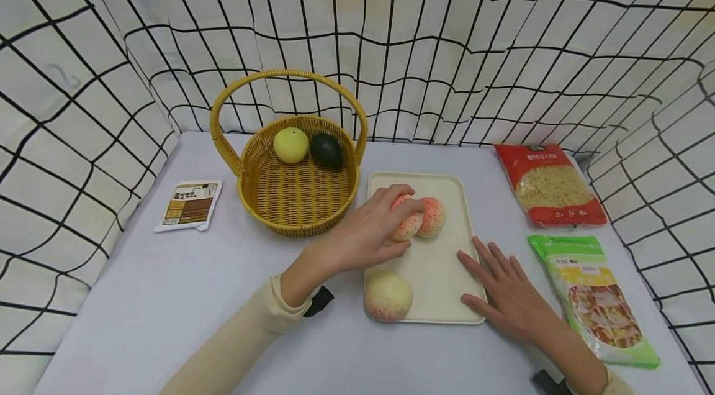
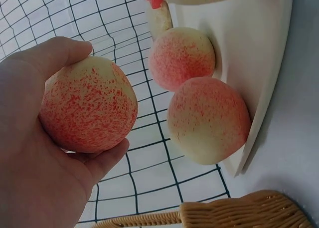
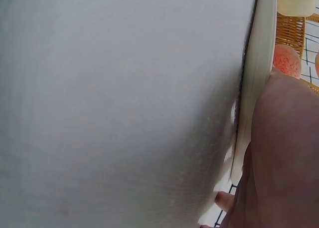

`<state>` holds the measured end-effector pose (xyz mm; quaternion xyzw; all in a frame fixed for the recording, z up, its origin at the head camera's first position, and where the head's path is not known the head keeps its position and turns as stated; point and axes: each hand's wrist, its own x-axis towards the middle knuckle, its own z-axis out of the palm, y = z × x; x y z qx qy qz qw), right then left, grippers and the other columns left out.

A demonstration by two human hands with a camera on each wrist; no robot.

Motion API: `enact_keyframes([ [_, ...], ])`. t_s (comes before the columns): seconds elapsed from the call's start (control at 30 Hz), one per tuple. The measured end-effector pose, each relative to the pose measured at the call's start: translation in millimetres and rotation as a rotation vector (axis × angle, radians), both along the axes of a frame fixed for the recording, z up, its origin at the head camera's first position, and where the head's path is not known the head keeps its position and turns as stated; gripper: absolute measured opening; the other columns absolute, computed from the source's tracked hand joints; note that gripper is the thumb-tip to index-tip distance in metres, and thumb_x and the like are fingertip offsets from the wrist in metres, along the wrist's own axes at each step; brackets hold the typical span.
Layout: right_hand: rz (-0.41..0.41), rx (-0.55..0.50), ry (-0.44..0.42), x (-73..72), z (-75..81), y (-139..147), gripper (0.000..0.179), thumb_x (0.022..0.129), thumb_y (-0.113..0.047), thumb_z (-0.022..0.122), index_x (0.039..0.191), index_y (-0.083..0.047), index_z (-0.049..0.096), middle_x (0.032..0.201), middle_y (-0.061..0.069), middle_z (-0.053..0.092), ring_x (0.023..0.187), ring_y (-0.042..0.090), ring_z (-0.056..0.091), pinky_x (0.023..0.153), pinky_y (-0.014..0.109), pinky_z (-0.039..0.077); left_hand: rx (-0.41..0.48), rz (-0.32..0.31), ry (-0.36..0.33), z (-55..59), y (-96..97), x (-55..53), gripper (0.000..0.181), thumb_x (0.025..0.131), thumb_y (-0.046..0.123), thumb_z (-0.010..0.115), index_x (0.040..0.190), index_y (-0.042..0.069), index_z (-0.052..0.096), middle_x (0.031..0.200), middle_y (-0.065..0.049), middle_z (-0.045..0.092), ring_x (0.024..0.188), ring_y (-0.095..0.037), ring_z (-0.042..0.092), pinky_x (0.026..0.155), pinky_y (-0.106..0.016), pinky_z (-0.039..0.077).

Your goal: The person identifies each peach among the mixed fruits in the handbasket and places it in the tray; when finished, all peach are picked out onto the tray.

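Note:
My left hand (image 1: 377, 224) grips a cream peach with red speckles (image 2: 92, 106), thumb on one side and fingers round the other. It is over the far half of a cream rectangular tray (image 1: 438, 271). Two more speckled peaches show on the tray in the left wrist view, a closer one (image 2: 209, 120) and one beyond it (image 2: 182, 58); in the head view the hand and its peach hide part of this group. A paler peach (image 1: 388, 295) sits in the tray's near left corner. My right hand (image 1: 505, 292) lies with spread fingers at the tray's right rim.
Behind left stands a yellow wicker basket (image 1: 298, 227) with a tall handle, holding a yellow-green round fruit (image 1: 290, 145) and an avocado (image 1: 326, 151). A small brown-and-white packet (image 1: 191, 204) lies left. At right lie a red bag (image 1: 550, 187) and a green bag (image 1: 598, 302). Black netting (image 1: 391, 41) surrounds the table.

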<state>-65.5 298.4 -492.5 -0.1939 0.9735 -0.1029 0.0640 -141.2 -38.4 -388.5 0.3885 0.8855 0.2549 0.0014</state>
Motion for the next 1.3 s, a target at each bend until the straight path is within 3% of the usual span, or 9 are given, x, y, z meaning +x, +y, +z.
enact_keyframes([
  [0.27, -0.001, -0.001, 0.005, 0.7, 0.8, -1, 0.079, 0.099, -0.063, 0.062, 0.168, -0.039, 0.030, 0.181, 0.007, 0.017, 0.163, 0.046, 0.021, 0.123, 0.077, 0.022, -0.005, -0.026, -0.008, -2.7, 7.6, 4.7, 0.053, 0.099, 0.025, 0.073, 0.147, 0.025, 0.050, 0.156, -0.005, 0.046, 0.136, -0.025, 0.052, 0.108, -0.040, 0.053],
  [0.43, 0.007, -0.012, 0.019, 1.8, 1.2, 0, 0.080, 0.099, -0.062, 0.063, 0.168, -0.039, 0.030, 0.180, 0.006, 0.018, 0.163, 0.045, 0.021, 0.122, 0.077, 0.024, 0.017, -0.068, -0.024, -7.8, 13.6, 9.0, 0.053, 0.100, 0.023, 0.072, 0.148, 0.023, 0.051, 0.159, -0.008, 0.045, 0.134, -0.026, 0.053, 0.107, -0.040, 0.054],
  [0.67, 0.007, -0.016, 0.013, 1.9, 1.2, 0, 0.080, 0.099, -0.062, 0.062, 0.168, -0.039, 0.029, 0.181, 0.005, 0.016, 0.163, 0.044, 0.021, 0.123, 0.076, 0.023, 0.032, -0.111, 0.011, -12.8, 20.4, 13.4, 0.052, 0.099, 0.022, 0.074, 0.146, 0.022, 0.051, 0.156, -0.005, 0.044, 0.127, -0.027, 0.055, 0.126, -0.048, 0.040],
  [0.77, 0.006, -0.014, 0.011, 1.5, 1.6, 0, 0.080, 0.099, -0.062, 0.063, 0.168, -0.039, 0.029, 0.181, 0.005, 0.016, 0.163, 0.045, 0.020, 0.123, 0.076, 0.023, 0.014, -0.116, 0.028, -12.9, 22.8, 14.7, 0.053, 0.098, 0.023, 0.075, 0.145, 0.022, 0.052, 0.150, -0.002, 0.046, 0.122, -0.024, 0.055, 0.125, -0.048, 0.040],
  [1.0, 0.006, -0.009, 0.000, 0.6, 2.9, 0, 0.080, 0.099, -0.062, 0.062, 0.168, -0.039, 0.028, 0.181, 0.005, 0.015, 0.164, 0.044, 0.019, 0.123, 0.077, 0.022, -0.037, -0.125, -0.017, -13.3, 28.3, 18.8, 0.055, 0.100, 0.027, 0.074, 0.148, 0.026, 0.050, 0.154, -0.004, 0.045, 0.126, -0.022, 0.055, 0.106, -0.038, 0.053],
  [1.3, 0.013, -0.003, 0.030, 2.1, 3.9, -1, 0.078, 0.100, -0.061, 0.061, 0.168, -0.037, 0.030, 0.180, 0.007, 0.018, 0.163, 0.046, 0.022, 0.123, 0.076, 0.023, -0.092, -0.151, -0.019, -15.8, 36.9, 23.4, 0.058, 0.100, 0.031, 0.075, 0.150, 0.026, 0.048, 0.159, -0.006, 0.043, 0.141, -0.023, 0.050, 0.114, -0.039, 0.051],
])
